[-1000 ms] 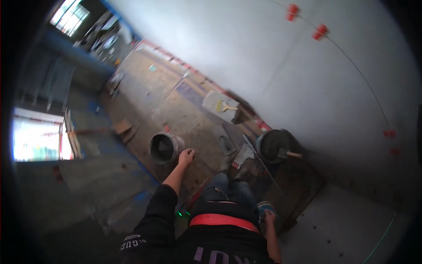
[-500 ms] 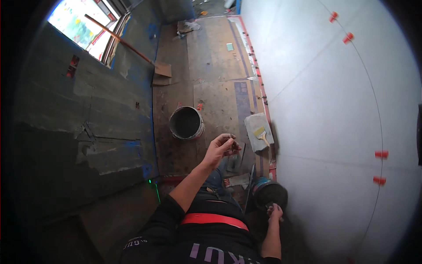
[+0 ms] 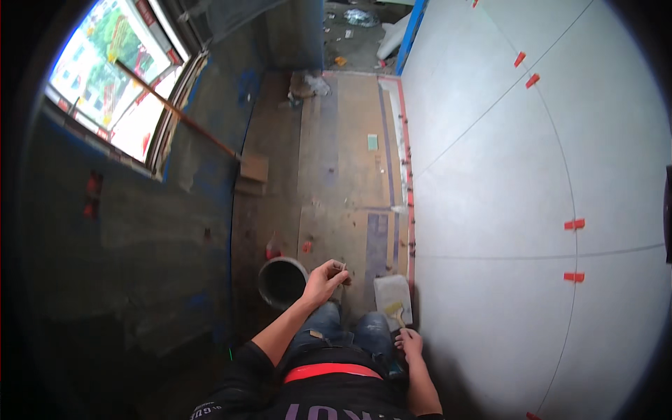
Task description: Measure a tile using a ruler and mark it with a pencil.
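My left hand (image 3: 325, 283) is raised in front of me, thumb and fingers pinched together. A small pale bit shows at its fingertips, too small to name. A round bucket (image 3: 262, 280) stands on the floor just left of this hand, its inside dark. Low on the right, my right hand (image 3: 409, 343) has its fingers loosely bent and apart, with nothing visible in them. Its fingertips are close to the wooden handle of a flat paintbrush (image 3: 395, 311). The brush lies on a pale grey slab-like block (image 3: 390, 288) beside the white wall.
Large white panels (image 3: 490, 189) with red clips (image 3: 574, 225) in the joints line the right. Brown boards (image 3: 336, 154) cover the floor. A long-handled tool (image 3: 178, 113) leans by the window (image 3: 105, 70), near a cardboard piece (image 3: 254, 168). Crumpled plastic (image 3: 318, 85) lies farther off.
My view has shifted forward, so the bucket and block appear lower. My right hand has come away from the dark-filled bucket on the right to beside the brush. My left hand stays pinched.
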Available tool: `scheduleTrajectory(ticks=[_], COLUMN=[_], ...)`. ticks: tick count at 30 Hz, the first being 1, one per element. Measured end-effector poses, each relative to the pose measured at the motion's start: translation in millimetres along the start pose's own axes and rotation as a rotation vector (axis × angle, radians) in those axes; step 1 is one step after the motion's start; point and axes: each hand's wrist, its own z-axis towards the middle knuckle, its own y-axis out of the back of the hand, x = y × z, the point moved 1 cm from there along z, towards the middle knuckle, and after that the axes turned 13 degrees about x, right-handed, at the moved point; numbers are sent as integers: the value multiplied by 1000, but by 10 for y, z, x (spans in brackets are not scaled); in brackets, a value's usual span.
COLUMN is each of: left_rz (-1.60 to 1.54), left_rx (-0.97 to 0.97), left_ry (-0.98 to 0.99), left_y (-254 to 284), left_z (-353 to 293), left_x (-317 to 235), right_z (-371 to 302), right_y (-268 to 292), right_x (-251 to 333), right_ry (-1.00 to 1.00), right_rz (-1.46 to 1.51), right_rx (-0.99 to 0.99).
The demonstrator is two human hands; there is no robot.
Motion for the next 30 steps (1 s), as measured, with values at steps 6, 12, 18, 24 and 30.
scheduleTrajectory(ticks=[6, 12, 18, 24, 30], left_rz=[141, 676, 714, 558, 416], left_rx=[-214, -589, -857, -1104, -837], left_ry=[-50, 497, 950, 573, 452], left_y=[984, 2477, 2701, 3115, 4169], left_z=[1538, 1740, 2061, 4504, 7281], left_x=[-354, 222, -517, -1547, -2526], right_z=[962, 2290, 3883, 5548, 6774], right_y=[130, 108, 258, -227, -1007], right_x=[1850, 2990, 4914, 8183, 11042], right_ry=[183, 15, -155, 95, 445], right_rz=[35, -336, -237, -174, -204], right_rx=[-28, -46, -66, 110, 68])
